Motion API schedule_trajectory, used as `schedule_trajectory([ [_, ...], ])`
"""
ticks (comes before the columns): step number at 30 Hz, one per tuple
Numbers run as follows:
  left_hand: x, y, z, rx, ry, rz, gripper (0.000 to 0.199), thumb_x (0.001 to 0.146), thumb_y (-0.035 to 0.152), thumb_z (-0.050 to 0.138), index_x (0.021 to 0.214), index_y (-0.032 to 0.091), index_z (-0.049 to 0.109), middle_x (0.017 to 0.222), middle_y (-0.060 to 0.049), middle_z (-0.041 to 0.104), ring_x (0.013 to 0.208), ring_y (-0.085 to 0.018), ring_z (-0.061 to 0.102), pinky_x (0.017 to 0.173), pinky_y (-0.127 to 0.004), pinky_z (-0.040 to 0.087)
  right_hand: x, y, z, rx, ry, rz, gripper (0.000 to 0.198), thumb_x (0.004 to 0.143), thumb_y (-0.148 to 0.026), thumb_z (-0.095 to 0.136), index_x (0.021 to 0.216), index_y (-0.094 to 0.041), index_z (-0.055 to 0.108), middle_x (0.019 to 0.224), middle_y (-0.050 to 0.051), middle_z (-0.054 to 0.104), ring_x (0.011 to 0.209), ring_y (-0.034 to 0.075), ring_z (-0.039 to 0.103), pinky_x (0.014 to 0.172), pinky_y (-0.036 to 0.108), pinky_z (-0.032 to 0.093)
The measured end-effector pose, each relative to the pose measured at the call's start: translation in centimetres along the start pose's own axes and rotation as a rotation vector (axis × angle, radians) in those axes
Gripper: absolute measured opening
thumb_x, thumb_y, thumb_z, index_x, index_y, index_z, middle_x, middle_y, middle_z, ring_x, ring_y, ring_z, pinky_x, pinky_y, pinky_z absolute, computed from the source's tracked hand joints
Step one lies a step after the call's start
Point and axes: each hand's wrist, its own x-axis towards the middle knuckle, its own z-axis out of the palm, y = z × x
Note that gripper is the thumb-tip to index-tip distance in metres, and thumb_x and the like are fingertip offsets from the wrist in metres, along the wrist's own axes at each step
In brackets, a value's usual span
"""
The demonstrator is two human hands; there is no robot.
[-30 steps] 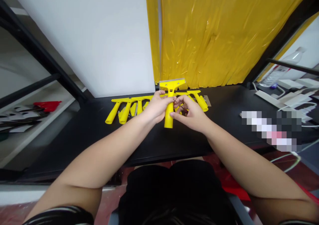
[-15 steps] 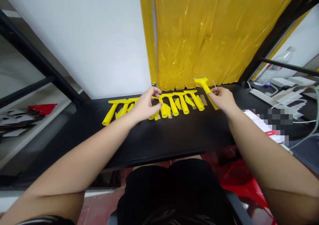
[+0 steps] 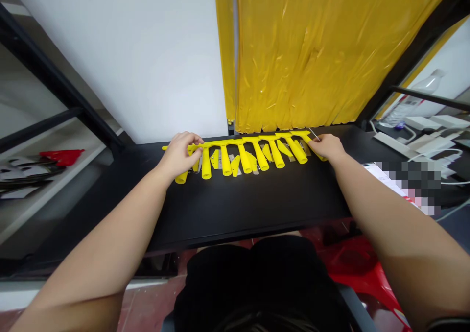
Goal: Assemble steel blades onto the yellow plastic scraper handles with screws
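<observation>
A row of yellow plastic scrapers [image 3: 244,158] lies on the black tabletop [image 3: 235,207], handles toward me and heads touching in a line. Small yellow pieces and metal blades lie between the handles. My left hand [image 3: 181,153] is over the row's left end, thumb and fingers apart around a scraper's neck; contact is unclear. At the right end my right hand [image 3: 328,147] is closed, with a thin metal rod [image 3: 315,134], like a screwdriver shaft, sticking out of it. Beneath those fingers is the last scraper [image 3: 303,134], its handle partly covered.
Behind the row stand a white panel [image 3: 147,58] and yellow plastic sheeting [image 3: 312,53]. A phone [image 3: 385,177] lies at right, near cables, white boxes and a plastic bottle [image 3: 411,99]. Black frame bars flank the table. A shelf at left holds a red item [image 3: 61,156].
My right hand has lowered the raised scraper to the table at the row's right end. My left hand has moved left, from the row's middle to its left end.
</observation>
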Motion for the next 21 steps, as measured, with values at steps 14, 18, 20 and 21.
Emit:
schedule_trajectory([
  [14, -0.2, -0.7, 0.1, -0.005, -0.032, -0.011, 0.021, 0.087, 0.034, 0.061, 0.102, 0.021, 0.066, 0.105, -0.009, 0.071, 0.103, -0.029, 0.063, 0.101, -0.047, 0.050, -2.9, -2.0, -1.4, 0.061, 0.159, -0.181, 0.035, 0.091, -0.050, 0.065, 0.105, -0.021, 0.079, 0.103, 0.015, 0.081, 0.101, 0.036, 0.076, 0.086, 0.042, 0.057],
  [18, -0.2, -0.6, 0.2, -0.017, -0.051, -0.019, 0.021, 0.087, 0.035, 0.062, 0.101, 0.021, 0.067, 0.103, -0.009, 0.071, 0.101, -0.028, 0.064, 0.100, -0.047, 0.050, -4.9, -4.5, -0.9, -0.053, 0.010, -0.284, 0.039, 0.089, -0.057, 0.069, 0.103, -0.022, 0.078, 0.099, 0.015, 0.081, 0.098, 0.036, 0.076, 0.082, 0.042, 0.057],
  [20, -0.3, -0.5, 0.2, -0.015, -0.053, -0.022, 0.021, 0.087, 0.036, 0.062, 0.100, 0.021, 0.068, 0.103, -0.009, 0.071, 0.101, -0.028, 0.064, 0.100, -0.047, 0.050, -5.2, -5.0, -0.4, -0.123, -0.027, -0.300, 0.046, 0.088, -0.057, 0.072, 0.114, -0.020, 0.077, 0.107, 0.018, 0.081, 0.103, 0.038, 0.076, 0.084, 0.045, 0.058],
  [21, -0.3, -0.5, 0.2, -0.016, -0.051, -0.022, 0.021, 0.087, 0.036, 0.062, 0.100, 0.021, 0.068, 0.103, -0.009, 0.071, 0.101, -0.029, 0.064, 0.100, -0.047, 0.050, -5.2, -5.1, -0.2, -0.145, -0.039, -0.294, 0.049, 0.087, -0.056, 0.073, 0.120, -0.019, 0.076, 0.111, 0.019, 0.080, 0.106, 0.039, 0.076, 0.085, 0.046, 0.058],
])
